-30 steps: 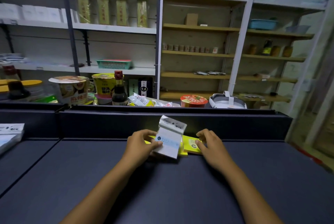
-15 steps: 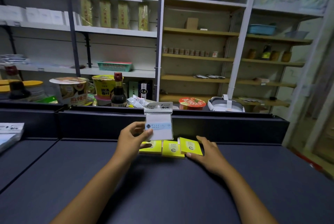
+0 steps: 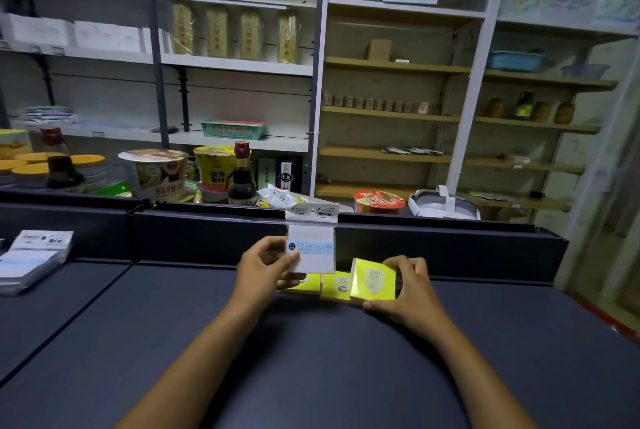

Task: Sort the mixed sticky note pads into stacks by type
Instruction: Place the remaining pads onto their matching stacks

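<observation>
Fingers of left hand [image 3: 263, 266] pinch white pad [image 3: 311, 248]; right hand [image 3: 408, 290] grips yellow pad [image 3: 373, 279].

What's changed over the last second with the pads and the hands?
The left hand lifted the white packaged pad upright off the yellow pads. The right hand gripped the rightmost yellow pad and tipped it up. The other two yellow pads and the white stack at far left stayed put.

Head view, forward-down, close over counter [image 3: 311, 359]
</observation>
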Action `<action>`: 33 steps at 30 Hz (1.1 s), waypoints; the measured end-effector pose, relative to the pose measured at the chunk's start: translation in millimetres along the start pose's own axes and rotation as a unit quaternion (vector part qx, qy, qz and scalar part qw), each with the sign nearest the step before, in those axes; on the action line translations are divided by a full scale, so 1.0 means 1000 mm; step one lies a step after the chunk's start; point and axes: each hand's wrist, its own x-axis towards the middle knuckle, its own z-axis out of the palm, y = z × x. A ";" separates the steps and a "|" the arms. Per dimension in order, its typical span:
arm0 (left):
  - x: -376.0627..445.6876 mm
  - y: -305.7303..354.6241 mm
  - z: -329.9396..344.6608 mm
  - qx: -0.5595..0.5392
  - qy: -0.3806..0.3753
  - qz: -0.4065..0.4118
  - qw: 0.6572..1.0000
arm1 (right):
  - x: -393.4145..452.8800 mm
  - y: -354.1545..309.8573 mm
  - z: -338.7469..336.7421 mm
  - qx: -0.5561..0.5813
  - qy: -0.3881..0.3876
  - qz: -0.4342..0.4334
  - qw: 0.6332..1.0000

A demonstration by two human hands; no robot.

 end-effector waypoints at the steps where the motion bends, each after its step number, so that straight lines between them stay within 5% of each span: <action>1: -0.002 0.001 -0.001 0.001 0.000 -0.002 1.000 | -0.001 -0.003 0.000 0.014 0.002 -0.005 1.000; 18: -0.107 0.025 -0.081 -0.092 0.060 0.007 0.994 | -0.103 -0.101 0.035 0.369 0.038 -0.037 0.928; 33: -0.212 0.083 -0.260 -0.036 0.105 0.060 0.992 | -0.198 -0.249 0.126 0.355 0.048 -0.052 0.932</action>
